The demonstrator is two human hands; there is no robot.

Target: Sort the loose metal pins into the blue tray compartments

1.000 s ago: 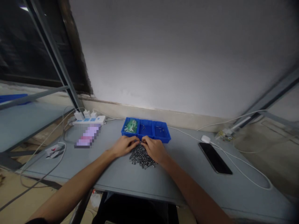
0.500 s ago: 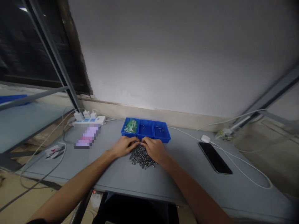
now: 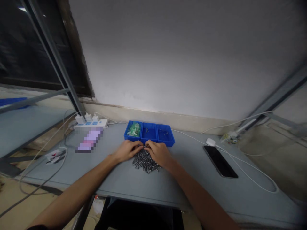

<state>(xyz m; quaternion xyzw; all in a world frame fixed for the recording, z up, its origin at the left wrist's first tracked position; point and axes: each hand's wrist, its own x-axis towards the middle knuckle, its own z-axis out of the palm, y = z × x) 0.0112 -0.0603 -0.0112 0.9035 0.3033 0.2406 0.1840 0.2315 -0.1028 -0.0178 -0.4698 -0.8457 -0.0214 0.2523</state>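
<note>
A pile of small, dark grey, screw-like metal pieces (image 3: 145, 162) lies on the grey table between my hands. At its far edge, my left hand (image 3: 128, 150) is closed in a pinch, its fingertips meeting those of my right hand (image 3: 157, 152), which is pinched too. A small screw-like metal piece (image 3: 144, 146) shows between the fingertips; its exact kind is too small to make out. Just beyond my fingers stands a blue three-compartment tray (image 3: 150, 140). Its left compartment holds a green-and-clear plastic bag (image 3: 134, 129); a few thin metal pieces lie in the other two.
To the left are a white power strip (image 3: 91, 123) with plugs, a pixelated phone-like object (image 3: 90, 140) and a crumpled wrapper (image 3: 54, 156). A dark phone (image 3: 220, 161), a white charger (image 3: 210, 142) and a looping white cable (image 3: 251, 174) lie on the right. A wall rises behind the table.
Both hands stay at the pile's far edge with fingertips together, shifting only slightly. The piece between them shows a little more plainly. Pile and tray look unchanged.
</note>
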